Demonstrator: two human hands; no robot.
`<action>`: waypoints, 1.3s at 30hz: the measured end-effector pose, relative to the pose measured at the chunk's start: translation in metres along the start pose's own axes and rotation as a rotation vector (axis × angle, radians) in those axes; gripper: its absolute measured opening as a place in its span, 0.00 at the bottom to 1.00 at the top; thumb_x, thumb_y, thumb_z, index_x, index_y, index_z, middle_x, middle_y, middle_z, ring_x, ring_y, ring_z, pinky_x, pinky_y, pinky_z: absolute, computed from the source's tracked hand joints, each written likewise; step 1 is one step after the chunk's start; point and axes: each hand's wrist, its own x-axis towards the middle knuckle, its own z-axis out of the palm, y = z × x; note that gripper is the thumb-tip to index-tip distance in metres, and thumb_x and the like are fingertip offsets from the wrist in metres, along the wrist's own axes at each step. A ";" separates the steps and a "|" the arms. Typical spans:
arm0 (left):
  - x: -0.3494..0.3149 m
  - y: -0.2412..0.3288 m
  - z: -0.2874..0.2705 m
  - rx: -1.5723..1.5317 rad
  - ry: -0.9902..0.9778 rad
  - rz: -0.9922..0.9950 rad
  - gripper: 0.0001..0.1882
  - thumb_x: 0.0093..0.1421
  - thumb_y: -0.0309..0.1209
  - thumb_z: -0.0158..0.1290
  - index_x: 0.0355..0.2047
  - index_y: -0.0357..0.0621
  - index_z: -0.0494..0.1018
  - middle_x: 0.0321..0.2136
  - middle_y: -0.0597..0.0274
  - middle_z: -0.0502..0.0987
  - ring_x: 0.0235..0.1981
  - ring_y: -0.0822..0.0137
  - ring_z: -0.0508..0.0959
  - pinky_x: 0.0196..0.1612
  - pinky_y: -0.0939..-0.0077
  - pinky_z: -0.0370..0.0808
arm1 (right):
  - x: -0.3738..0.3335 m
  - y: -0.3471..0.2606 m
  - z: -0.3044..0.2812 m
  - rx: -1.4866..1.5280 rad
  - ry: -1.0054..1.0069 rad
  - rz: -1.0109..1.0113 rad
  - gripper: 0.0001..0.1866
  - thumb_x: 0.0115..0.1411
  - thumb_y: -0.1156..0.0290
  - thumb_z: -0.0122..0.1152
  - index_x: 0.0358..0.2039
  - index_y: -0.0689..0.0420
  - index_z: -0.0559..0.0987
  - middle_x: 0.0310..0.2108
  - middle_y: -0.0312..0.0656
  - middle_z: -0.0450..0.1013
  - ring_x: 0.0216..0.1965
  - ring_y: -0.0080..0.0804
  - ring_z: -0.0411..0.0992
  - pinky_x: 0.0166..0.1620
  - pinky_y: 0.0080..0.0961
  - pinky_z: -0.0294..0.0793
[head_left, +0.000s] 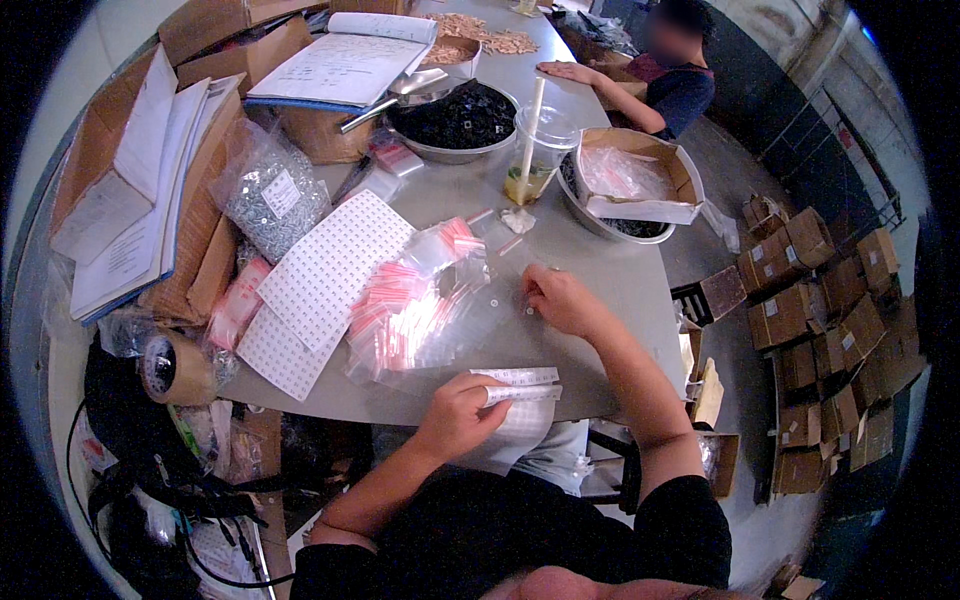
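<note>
My left hand grips a bent sheet of small printed stickers between thumb and fingers at the table's near edge. The sheet's lower part hangs over the edge. Farther right, my right hand is over the table with its fingers curled together; anything between them is too small to make out. Just left of it lies a tiny pale piece. A spread pile of clear zip bags with red strips covers the table ahead of my left hand. More sticker sheets lie to the pile's left.
A bag of metal hardware and a tape roll sit at left. Behind are a bowl of black parts, a plastic drink cup and a carton on another bowl. Across the table, a person sits.
</note>
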 end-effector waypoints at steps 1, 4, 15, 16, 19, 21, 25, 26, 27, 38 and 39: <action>0.000 0.001 -0.001 0.002 -0.003 -0.007 0.06 0.50 0.25 0.61 0.27 0.35 0.77 0.33 0.52 0.79 0.34 0.54 0.79 0.38 0.67 0.77 | 0.000 -0.001 -0.002 -0.021 0.011 0.040 0.08 0.54 0.71 0.56 0.35 0.58 0.73 0.33 0.52 0.74 0.37 0.52 0.72 0.40 0.44 0.71; 0.000 0.000 -0.001 0.005 -0.003 -0.001 0.07 0.50 0.26 0.61 0.27 0.35 0.77 0.33 0.52 0.79 0.34 0.54 0.79 0.38 0.67 0.77 | 0.001 -0.005 -0.012 -0.098 0.035 0.072 0.08 0.54 0.70 0.56 0.34 0.59 0.75 0.34 0.53 0.73 0.40 0.54 0.71 0.42 0.44 0.71; -0.001 -0.003 0.000 0.033 -0.012 0.009 0.07 0.50 0.26 0.61 0.27 0.36 0.77 0.32 0.53 0.79 0.34 0.54 0.79 0.38 0.66 0.76 | 0.025 -0.022 0.005 -0.175 -0.007 0.122 0.18 0.48 0.57 0.69 0.32 0.58 0.77 0.43 0.52 0.69 0.48 0.52 0.65 0.51 0.45 0.67; -0.001 -0.002 0.000 0.027 -0.012 0.005 0.07 0.50 0.26 0.61 0.27 0.36 0.77 0.32 0.53 0.79 0.34 0.55 0.79 0.38 0.66 0.76 | 0.023 -0.021 0.004 -0.154 0.047 0.159 0.19 0.47 0.56 0.70 0.33 0.57 0.77 0.44 0.53 0.69 0.48 0.52 0.66 0.50 0.45 0.67; -0.002 -0.003 0.001 0.014 -0.009 -0.004 0.07 0.50 0.26 0.61 0.27 0.36 0.77 0.32 0.53 0.79 0.33 0.55 0.79 0.38 0.66 0.76 | 0.006 -0.010 0.004 -0.129 0.234 0.185 0.23 0.44 0.55 0.72 0.35 0.56 0.76 0.45 0.53 0.69 0.47 0.52 0.66 0.50 0.44 0.67; -0.002 -0.003 0.001 0.004 -0.008 -0.002 0.07 0.50 0.26 0.61 0.27 0.35 0.77 0.32 0.53 0.79 0.33 0.54 0.79 0.38 0.66 0.76 | -0.012 0.000 0.006 -0.163 0.389 0.091 0.24 0.44 0.55 0.72 0.38 0.55 0.75 0.46 0.53 0.69 0.48 0.52 0.66 0.50 0.43 0.67; -0.003 -0.004 0.003 -0.009 -0.012 -0.001 0.07 0.50 0.26 0.61 0.26 0.35 0.77 0.32 0.53 0.79 0.33 0.54 0.79 0.38 0.66 0.76 | -0.048 -0.020 -0.002 -0.276 0.265 0.079 0.23 0.49 0.62 0.67 0.42 0.56 0.71 0.40 0.50 0.73 0.44 0.49 0.72 0.44 0.41 0.72; -0.003 -0.004 0.003 -0.012 -0.017 -0.002 0.06 0.50 0.26 0.61 0.26 0.35 0.77 0.32 0.52 0.79 0.34 0.54 0.79 0.38 0.66 0.76 | -0.055 -0.023 -0.002 -0.242 0.205 0.124 0.21 0.52 0.62 0.65 0.44 0.55 0.70 0.41 0.50 0.74 0.43 0.50 0.73 0.42 0.42 0.74; -0.003 -0.003 0.003 -0.005 -0.015 -0.003 0.06 0.50 0.26 0.61 0.26 0.35 0.77 0.32 0.52 0.79 0.34 0.54 0.79 0.38 0.66 0.76 | -0.059 -0.024 -0.001 -0.207 0.146 0.169 0.20 0.54 0.63 0.62 0.45 0.55 0.70 0.42 0.50 0.74 0.42 0.50 0.74 0.40 0.43 0.75; -0.001 0.000 0.000 0.018 0.007 0.028 0.06 0.50 0.26 0.61 0.25 0.35 0.77 0.32 0.52 0.79 0.34 0.54 0.79 0.39 0.66 0.76 | -0.033 -0.015 0.018 -0.131 0.386 0.000 0.14 0.56 0.70 0.56 0.43 0.54 0.70 0.34 0.52 0.75 0.34 0.52 0.76 0.35 0.46 0.76; -0.002 -0.001 0.000 0.024 0.005 0.030 0.06 0.50 0.26 0.61 0.25 0.36 0.77 0.32 0.53 0.79 0.34 0.55 0.79 0.39 0.66 0.76 | -0.027 -0.021 0.021 -0.143 0.373 -0.036 0.14 0.56 0.70 0.55 0.43 0.54 0.70 0.33 0.52 0.75 0.34 0.53 0.76 0.34 0.46 0.76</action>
